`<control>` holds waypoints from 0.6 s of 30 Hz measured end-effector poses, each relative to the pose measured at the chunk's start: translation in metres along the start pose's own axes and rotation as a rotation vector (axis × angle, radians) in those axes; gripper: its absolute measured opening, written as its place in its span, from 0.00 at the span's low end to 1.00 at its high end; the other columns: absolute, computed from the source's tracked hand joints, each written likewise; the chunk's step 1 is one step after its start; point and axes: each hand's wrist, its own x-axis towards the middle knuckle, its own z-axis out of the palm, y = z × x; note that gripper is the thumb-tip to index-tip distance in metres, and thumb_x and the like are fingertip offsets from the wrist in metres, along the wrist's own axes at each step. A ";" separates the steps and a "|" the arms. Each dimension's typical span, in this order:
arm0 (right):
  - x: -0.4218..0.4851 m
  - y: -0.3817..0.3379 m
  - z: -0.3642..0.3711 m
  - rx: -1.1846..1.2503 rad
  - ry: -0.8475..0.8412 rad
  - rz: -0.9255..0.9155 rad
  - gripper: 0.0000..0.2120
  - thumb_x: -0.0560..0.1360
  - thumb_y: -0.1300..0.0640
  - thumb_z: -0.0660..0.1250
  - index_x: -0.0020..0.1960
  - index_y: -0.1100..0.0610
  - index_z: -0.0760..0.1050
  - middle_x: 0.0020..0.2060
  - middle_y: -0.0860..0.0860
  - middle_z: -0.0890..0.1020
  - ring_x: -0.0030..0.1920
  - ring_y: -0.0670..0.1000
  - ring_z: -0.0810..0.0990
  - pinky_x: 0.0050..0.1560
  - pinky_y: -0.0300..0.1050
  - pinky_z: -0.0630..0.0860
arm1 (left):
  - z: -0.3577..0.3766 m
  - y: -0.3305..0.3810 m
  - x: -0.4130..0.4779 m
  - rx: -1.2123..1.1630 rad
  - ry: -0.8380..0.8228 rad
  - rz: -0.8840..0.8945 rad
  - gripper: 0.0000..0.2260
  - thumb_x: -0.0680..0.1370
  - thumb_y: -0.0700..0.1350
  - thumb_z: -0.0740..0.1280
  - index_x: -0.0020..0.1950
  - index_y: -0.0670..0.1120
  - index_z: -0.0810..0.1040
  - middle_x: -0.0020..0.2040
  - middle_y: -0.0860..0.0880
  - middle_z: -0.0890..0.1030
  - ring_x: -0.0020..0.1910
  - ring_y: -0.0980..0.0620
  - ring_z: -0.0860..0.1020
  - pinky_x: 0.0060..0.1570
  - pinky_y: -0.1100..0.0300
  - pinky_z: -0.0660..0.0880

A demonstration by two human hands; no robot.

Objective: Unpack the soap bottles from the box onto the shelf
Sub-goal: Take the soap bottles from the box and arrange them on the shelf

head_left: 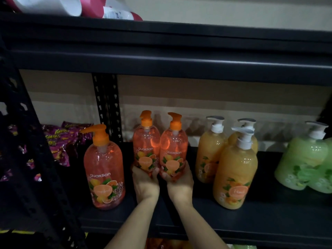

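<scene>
- Two clear pink-orange plastic soap bottles with orange pump heads, the left one (146, 148) and the right one (173, 151), stand upright and touching side by side over the middle of the black metal shelf (269, 218). Their bases are hidden, so contact with the shelf cannot be told.
- Left hand (145, 184): fingers curled round the base of the left bottle.
- Right hand (180, 186): fingers curled round the base of the right bottle.
- A third matching pink-orange bottle (104, 173) stands on the shelf to the left, nearer the front edge.
- Three opaque yellow-orange bottles with white pumps (235, 173) stand grouped to the right.
- Pale green bottles with white pumps (305, 162), far right.
- Purple foil snack packets (62, 141), far left, beside a black perforated upright (106, 105).
- White and pink containers (71, 6) lie on the shelf above.
</scene>
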 end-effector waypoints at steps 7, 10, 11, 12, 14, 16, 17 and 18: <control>0.000 0.007 0.006 -0.058 0.091 0.011 0.28 0.68 0.66 0.76 0.60 0.44 0.73 0.54 0.47 0.81 0.54 0.43 0.82 0.56 0.43 0.80 | 0.003 -0.001 0.000 0.085 0.006 0.011 0.25 0.73 0.49 0.74 0.65 0.40 0.70 0.58 0.40 0.78 0.56 0.40 0.78 0.53 0.48 0.77; -0.001 0.008 0.007 -0.115 0.099 0.025 0.29 0.67 0.63 0.77 0.61 0.42 0.71 0.53 0.45 0.80 0.54 0.44 0.81 0.59 0.48 0.79 | 0.002 -0.002 -0.002 0.096 0.008 0.028 0.26 0.73 0.48 0.74 0.65 0.38 0.70 0.57 0.39 0.78 0.56 0.39 0.78 0.52 0.48 0.77; 0.000 0.008 0.008 -0.114 0.103 0.034 0.30 0.67 0.62 0.77 0.61 0.42 0.71 0.54 0.45 0.80 0.55 0.44 0.81 0.60 0.49 0.79 | 0.002 -0.001 -0.003 0.100 0.020 0.031 0.25 0.73 0.47 0.73 0.65 0.38 0.70 0.57 0.38 0.78 0.56 0.39 0.78 0.52 0.49 0.76; 0.002 0.011 0.009 -0.133 0.099 0.037 0.30 0.67 0.60 0.78 0.63 0.42 0.71 0.55 0.45 0.80 0.56 0.44 0.81 0.60 0.49 0.79 | 0.002 0.000 -0.004 0.103 0.034 0.032 0.25 0.74 0.47 0.73 0.65 0.38 0.70 0.57 0.38 0.77 0.56 0.39 0.78 0.51 0.50 0.75; 0.003 0.009 0.009 -0.187 0.088 0.051 0.31 0.67 0.55 0.78 0.66 0.46 0.70 0.56 0.44 0.80 0.56 0.46 0.81 0.59 0.48 0.79 | 0.001 0.002 -0.007 0.106 0.055 0.025 0.24 0.74 0.47 0.72 0.64 0.37 0.70 0.57 0.37 0.77 0.56 0.38 0.78 0.50 0.51 0.74; 0.005 0.007 0.009 -0.241 0.076 0.051 0.31 0.68 0.52 0.78 0.66 0.45 0.68 0.56 0.44 0.80 0.56 0.46 0.81 0.56 0.46 0.79 | 0.000 0.005 -0.009 0.126 0.065 0.001 0.22 0.76 0.47 0.71 0.64 0.37 0.69 0.57 0.37 0.76 0.56 0.38 0.77 0.49 0.51 0.73; 0.006 0.005 0.009 -0.267 0.065 0.065 0.31 0.68 0.51 0.78 0.66 0.44 0.68 0.56 0.43 0.80 0.55 0.46 0.81 0.55 0.44 0.79 | -0.001 0.006 -0.009 0.131 0.070 -0.022 0.21 0.77 0.47 0.70 0.64 0.38 0.69 0.57 0.37 0.76 0.56 0.38 0.77 0.48 0.51 0.72; 0.006 0.003 0.008 -0.287 0.054 0.064 0.31 0.69 0.51 0.78 0.67 0.44 0.68 0.56 0.43 0.80 0.55 0.46 0.81 0.53 0.43 0.78 | -0.002 0.008 -0.010 0.133 0.073 -0.045 0.19 0.77 0.46 0.69 0.63 0.38 0.69 0.57 0.38 0.76 0.56 0.38 0.77 0.47 0.51 0.72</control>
